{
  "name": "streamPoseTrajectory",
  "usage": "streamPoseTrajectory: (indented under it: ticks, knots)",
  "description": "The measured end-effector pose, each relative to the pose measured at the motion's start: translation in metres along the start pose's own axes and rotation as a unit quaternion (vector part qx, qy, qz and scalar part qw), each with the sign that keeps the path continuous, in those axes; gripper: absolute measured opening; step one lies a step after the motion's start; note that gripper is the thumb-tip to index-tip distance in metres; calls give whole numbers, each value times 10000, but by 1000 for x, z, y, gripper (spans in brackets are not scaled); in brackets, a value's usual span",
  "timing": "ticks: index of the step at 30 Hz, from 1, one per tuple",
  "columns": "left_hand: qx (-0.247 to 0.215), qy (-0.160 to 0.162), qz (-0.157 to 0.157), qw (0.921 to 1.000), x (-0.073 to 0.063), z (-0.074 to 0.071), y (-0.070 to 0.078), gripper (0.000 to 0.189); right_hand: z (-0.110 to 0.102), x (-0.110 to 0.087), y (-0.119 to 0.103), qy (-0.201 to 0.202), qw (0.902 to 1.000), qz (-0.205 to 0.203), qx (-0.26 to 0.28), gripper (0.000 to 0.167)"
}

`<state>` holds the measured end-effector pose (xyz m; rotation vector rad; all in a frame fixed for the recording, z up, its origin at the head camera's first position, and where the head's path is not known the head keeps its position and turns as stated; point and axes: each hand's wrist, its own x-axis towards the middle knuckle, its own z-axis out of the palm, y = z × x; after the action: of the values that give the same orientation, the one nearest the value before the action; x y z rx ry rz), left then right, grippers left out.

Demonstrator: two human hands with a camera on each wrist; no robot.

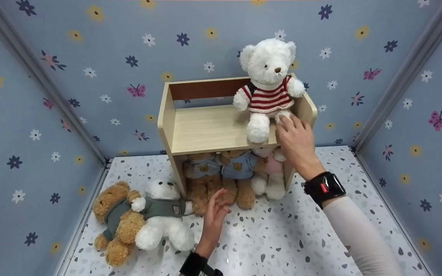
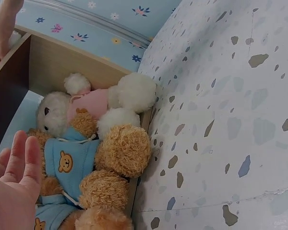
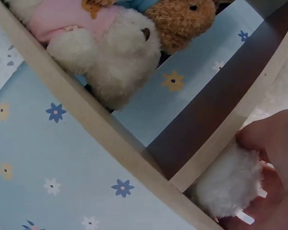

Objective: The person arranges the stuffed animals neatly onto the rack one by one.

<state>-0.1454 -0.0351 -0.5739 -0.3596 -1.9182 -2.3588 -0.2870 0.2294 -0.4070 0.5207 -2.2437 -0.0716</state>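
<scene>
On the upper shelf of a small wooden rack [image 1: 205, 130] sits a white teddy bear [image 1: 267, 61] in a red-and-white striped sweater. My right hand [image 1: 297, 140] grips the bear's leg at the right end of the shelf; the right wrist view shows thumb and fingers around the fluffy white foot [image 3: 230, 182]. My left hand [image 1: 216, 216] is held in front of the lower compartment with fingers extended and nothing in them. Behind it sit two brown teddy bears in blue tops [image 1: 237, 168] and a white one in pink [image 1: 274, 165], partly hidden under the shelf.
Left of the rack, a white teddy bear [image 1: 163, 211] in a grey-green top lies on the speckled floor [image 1: 267, 241]. A brown teddy bear [image 1: 119, 222] lies against it. Flowered wall panels [image 1: 102, 76] enclose the back and both sides.
</scene>
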Motion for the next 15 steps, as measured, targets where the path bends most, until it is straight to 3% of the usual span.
streamPoseTrajectory:
  ticks: [6,15]
  knots:
    - [123,11,-92,9999,-1,-4,1,57,-3,-4,-5,-167,9994,191,226,20]
    - [132,154,-195,9996,0,-13,3,56,-11,-32,-23,253,9914,823,984,44]
